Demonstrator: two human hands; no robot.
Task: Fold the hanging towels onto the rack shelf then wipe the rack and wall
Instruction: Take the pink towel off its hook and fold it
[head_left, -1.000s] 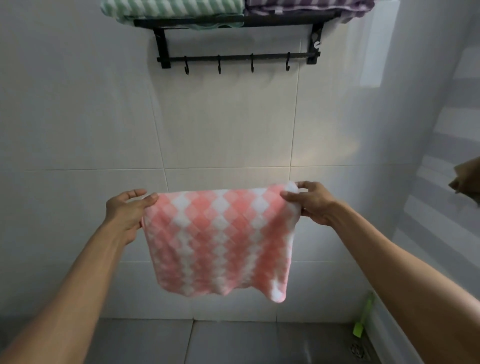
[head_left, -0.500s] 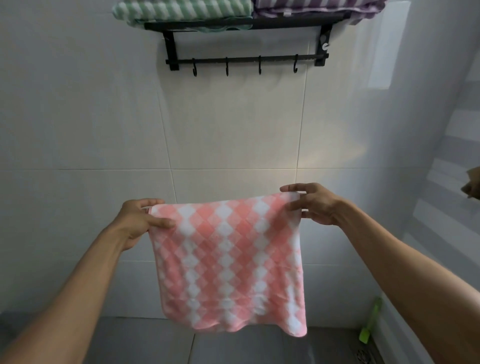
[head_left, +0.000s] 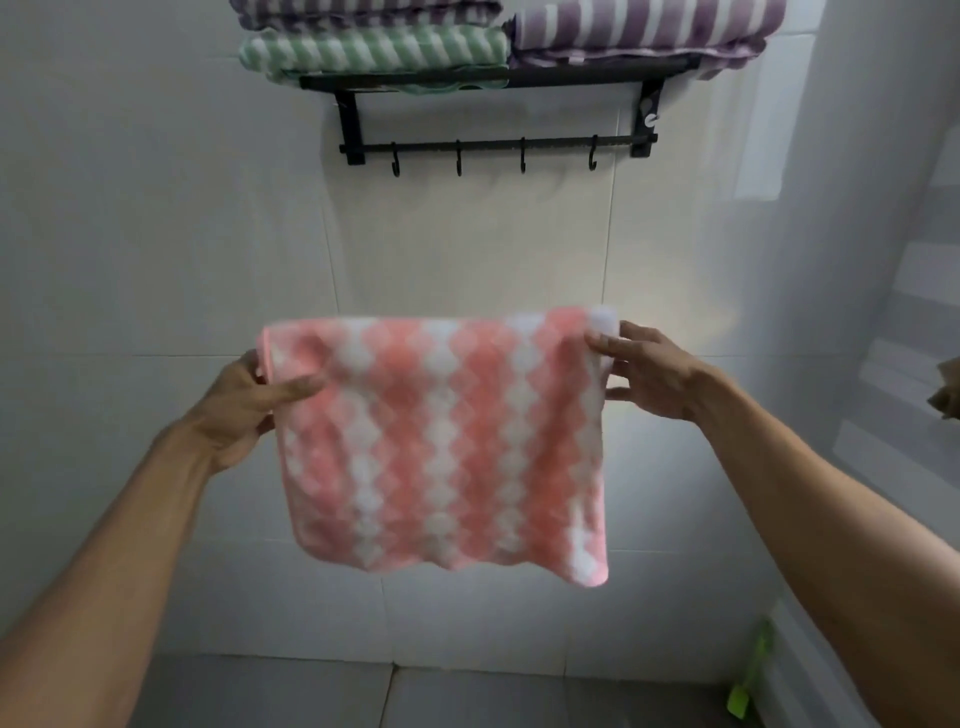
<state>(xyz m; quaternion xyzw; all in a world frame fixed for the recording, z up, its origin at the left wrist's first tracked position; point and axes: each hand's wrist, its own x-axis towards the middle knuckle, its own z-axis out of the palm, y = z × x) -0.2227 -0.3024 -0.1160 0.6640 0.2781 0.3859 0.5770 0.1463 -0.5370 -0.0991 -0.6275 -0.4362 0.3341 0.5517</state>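
High above the hands, the purple striped towels (head_left: 644, 23) are running off the top edge; the pink towel (head_left: 441, 441) is blurring and hiding the left hand's fingers (head_left: 244, 405).

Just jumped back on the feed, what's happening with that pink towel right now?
A person holds the pink checked towel spread out in front of the tiled wall, left hand and right hand each pinching an upper corner. It isn't on the black rack yet. Folded green and purple striped towels already sit on the shelf.
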